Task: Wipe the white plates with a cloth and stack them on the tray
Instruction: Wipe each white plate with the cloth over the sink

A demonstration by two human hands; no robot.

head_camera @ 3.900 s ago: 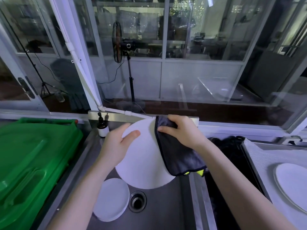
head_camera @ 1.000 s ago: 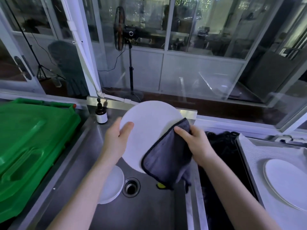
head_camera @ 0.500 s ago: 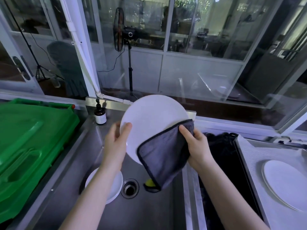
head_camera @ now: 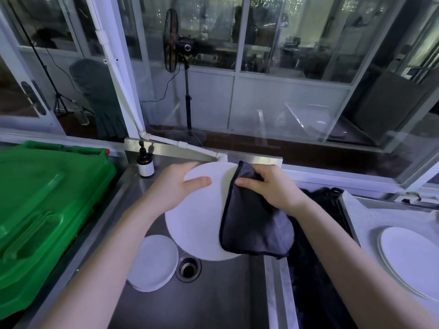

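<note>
Left hand [head_camera: 175,188] is seen clamped on the upper left rim of the white plate [head_camera: 197,224], thumb laid across its face, while that plate is held tilted above the sink [head_camera: 213,300] (towards its back edge) and the dark cloth [head_camera: 254,229] is pinched over its right rim by the right hand [head_camera: 273,188], both forearms being stretched forward.

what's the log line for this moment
step: wiping plate; left hand: holds plate; right hand: grips cloth on plate; sink: stack; tray: flat plate
</note>
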